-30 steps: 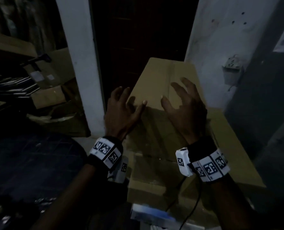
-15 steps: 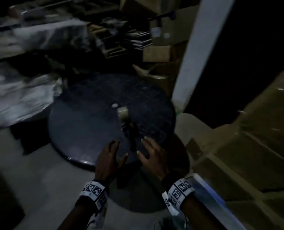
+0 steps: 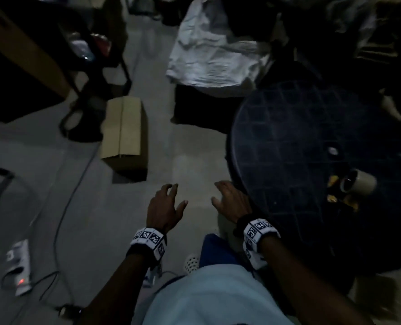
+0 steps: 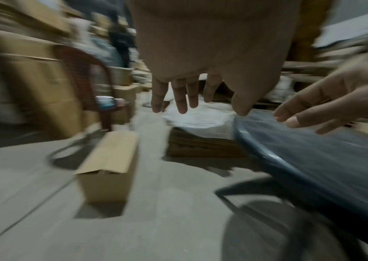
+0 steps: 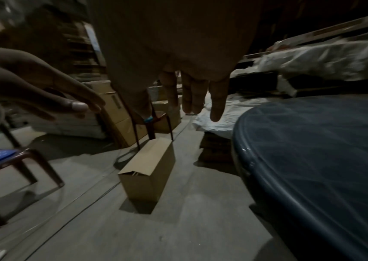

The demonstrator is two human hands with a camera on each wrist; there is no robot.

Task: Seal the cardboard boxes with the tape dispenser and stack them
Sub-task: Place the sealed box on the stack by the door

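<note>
Lower centre of frame: both hands, left (image 3: 165, 207) and right (image 3: 232, 202), empty, fingers spread, reaching toward unsealed cardboard box (image 3: 124, 134) on floor.

Three views, one dim floor

The head view looked steeply down from above at the floor, while both wrist views sat low and close behind their palms, facing forward along the fingers; all three shared the cardboard box (image 3: 124, 134) (image 4: 109, 169) (image 5: 149, 169) and the round table's (image 3: 312, 146) (image 4: 312, 159) (image 5: 312, 150) edge.
</note>
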